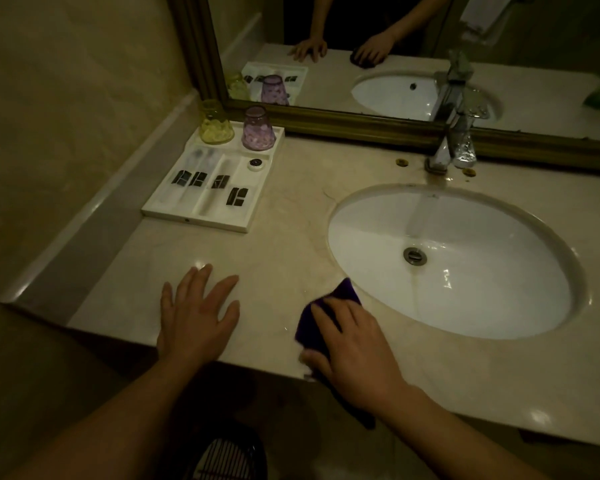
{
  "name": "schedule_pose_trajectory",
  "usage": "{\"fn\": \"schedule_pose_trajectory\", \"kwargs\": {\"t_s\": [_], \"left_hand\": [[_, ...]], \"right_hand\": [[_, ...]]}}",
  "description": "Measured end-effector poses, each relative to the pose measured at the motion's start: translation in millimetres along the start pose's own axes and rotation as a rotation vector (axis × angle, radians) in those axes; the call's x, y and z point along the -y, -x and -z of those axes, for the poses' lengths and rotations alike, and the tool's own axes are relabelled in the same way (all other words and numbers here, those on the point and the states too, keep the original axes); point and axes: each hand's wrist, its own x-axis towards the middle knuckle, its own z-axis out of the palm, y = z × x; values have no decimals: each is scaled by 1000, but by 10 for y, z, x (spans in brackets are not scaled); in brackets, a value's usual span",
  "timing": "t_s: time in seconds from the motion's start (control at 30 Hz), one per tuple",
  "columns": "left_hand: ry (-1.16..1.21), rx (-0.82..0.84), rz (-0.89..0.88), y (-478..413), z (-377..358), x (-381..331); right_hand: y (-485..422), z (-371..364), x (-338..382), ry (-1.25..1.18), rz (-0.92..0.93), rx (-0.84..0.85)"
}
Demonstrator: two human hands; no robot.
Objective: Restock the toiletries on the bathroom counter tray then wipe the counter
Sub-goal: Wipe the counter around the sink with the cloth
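Evidently the restocking is finished and the wiping is in hand. The tray [194,216] lies at ten o'clock from the hands, at the wall end of the counter [281,244]. Dark-labelled sachets [219,181] fill its slots, and a yellow cup [216,128] and a purple cup [258,131] stand upturned at its far end.

The left hand [196,317] rests flat on the stone, fingers straight and spread, holding nothing; it seems to brace. The right hand [354,344] presses the purple cloth [329,306] onto the counter at about eight o'clock of the sink [482,299]. Its fingers lie flat and slightly spread on the cloth, and part of the cloth hangs over the front edge.

By my judgement only this near strip is being worked. The next move calls for sweeping the cloth toward twelve o'clock, up the lane between tray and basin. It should then pass round the faucet [444,147], where dark spots mark the stone, skirting the tray without nudging it.
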Motion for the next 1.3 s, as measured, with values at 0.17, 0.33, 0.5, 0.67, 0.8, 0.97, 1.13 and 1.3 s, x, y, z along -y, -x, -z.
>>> {"fn": "schedule_pose_trajectory", "kwargs": {"t_s": [0.17,0.33,0.5,0.67,0.8,0.97,1.13,1.3], "left_hand": [[-9,-11,4,-5,-23,-7],[-5,-26,-19,-14,-72,50],[-10,-20,-27,-11,-71,46],[-1,10,-1,10,31,-16],[16,5,5,18,44,-28],[15,9,8,13,57,-40],[0,16,13,24,65,-63],[-58,31,5,14,51,-45]], "right_hand": [[-294,32,-193,-30,-207,-22],[-599,-14,200,-69,-117,94],[-266,-52,2,-58,69,135],[-959,122,133,-61,-144,80],[-1161,452,-130,-694,-397,62],[-889,544,-346,-769,-455,150],[-223,107,95,-298,-80,39],[-509,-206,657,-116,128,-3]]}}
